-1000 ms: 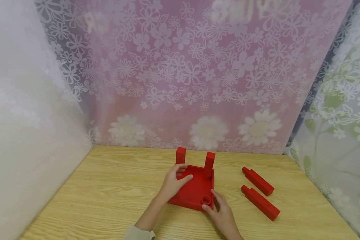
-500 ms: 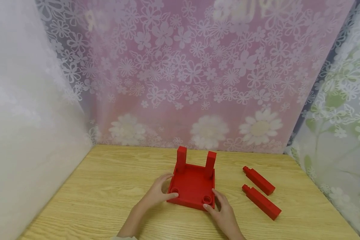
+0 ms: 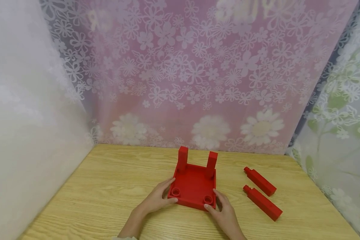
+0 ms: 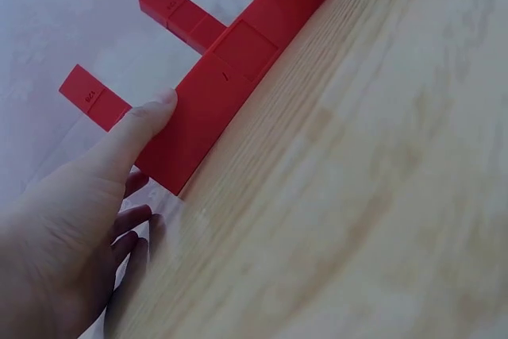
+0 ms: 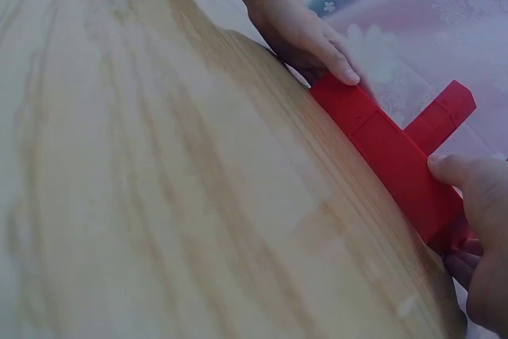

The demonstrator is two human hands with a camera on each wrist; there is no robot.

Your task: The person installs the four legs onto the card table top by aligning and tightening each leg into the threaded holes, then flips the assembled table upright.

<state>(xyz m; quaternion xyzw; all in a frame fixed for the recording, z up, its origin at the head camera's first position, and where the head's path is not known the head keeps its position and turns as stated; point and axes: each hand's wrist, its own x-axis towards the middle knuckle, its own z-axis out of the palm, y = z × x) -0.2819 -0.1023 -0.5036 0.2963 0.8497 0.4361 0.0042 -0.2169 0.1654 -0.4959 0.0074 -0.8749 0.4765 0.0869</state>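
Note:
An upturned red toy table (image 3: 192,185) lies on the wooden surface, its shallow rimmed top facing up. Square red legs stand at the far left corner (image 3: 182,159) and the far right corner (image 3: 211,164). Round sockets (image 3: 175,192) show at both near corners. My left hand (image 3: 156,198) holds the near left corner, thumb against the front wall and fingers along the left side. At the near right corner my right hand (image 3: 223,211) grips the same way. In the left wrist view, the left thumb presses the outer red wall (image 4: 210,89); some fingertips are partly hidden.
Two loose red legs with notched pegs, one farther (image 3: 260,181) and one nearer (image 3: 263,203), lie side by side to the right. A flowered pink curtain (image 3: 180,83) hangs behind the wooden table (image 3: 108,186), with pale sheets at both sides.
My left hand has come back from over the left part of the toy table to its near left corner, uncovering the socket there. The right hand stays at its corner.

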